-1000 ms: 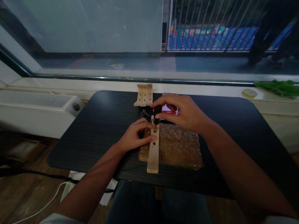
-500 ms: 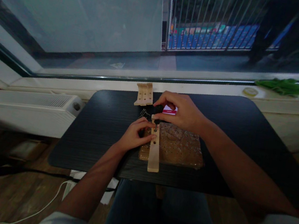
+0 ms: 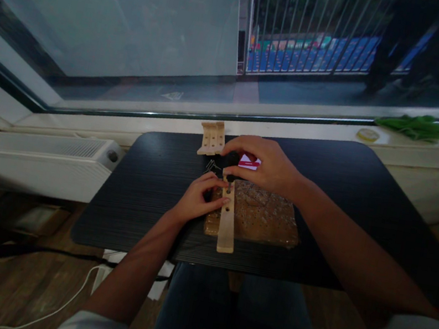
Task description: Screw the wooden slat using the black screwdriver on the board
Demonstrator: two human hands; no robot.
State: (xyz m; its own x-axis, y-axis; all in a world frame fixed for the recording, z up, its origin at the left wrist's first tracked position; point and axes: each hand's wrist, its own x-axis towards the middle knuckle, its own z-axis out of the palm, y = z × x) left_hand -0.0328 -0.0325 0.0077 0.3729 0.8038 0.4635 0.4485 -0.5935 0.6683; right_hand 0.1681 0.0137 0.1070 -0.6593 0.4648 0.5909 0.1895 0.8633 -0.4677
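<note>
My left hand [image 3: 197,199] steadies a pale wooden strip [image 3: 226,233] with holes in it, thumb and fingertips closed on its upper part. The strip lies across the left part of a brown block wrapped in clear film [image 3: 263,217], its near end past the block's edge. My right hand [image 3: 272,165] is closed on a dark-handled tool, seemingly a screwdriver [image 3: 231,178], upright over the strip's upper hole. Its thin shaft points down there; the tip is hard to see. Several screws [image 3: 211,166] lie just beyond my left fingers.
Several similar wooden pieces with holes [image 3: 212,138] lie at the table's far edge. A white and pink card or box [image 3: 249,162] is behind my right hand. The black table [image 3: 146,197] meets the window sill, where a yellow tape roll [image 3: 367,135] and green leafy thing [image 3: 415,127] rest.
My right fingers have shifted slightly around the dark handle, the index finger moving a little left. My left hand and the wooden strip stay in place.
</note>
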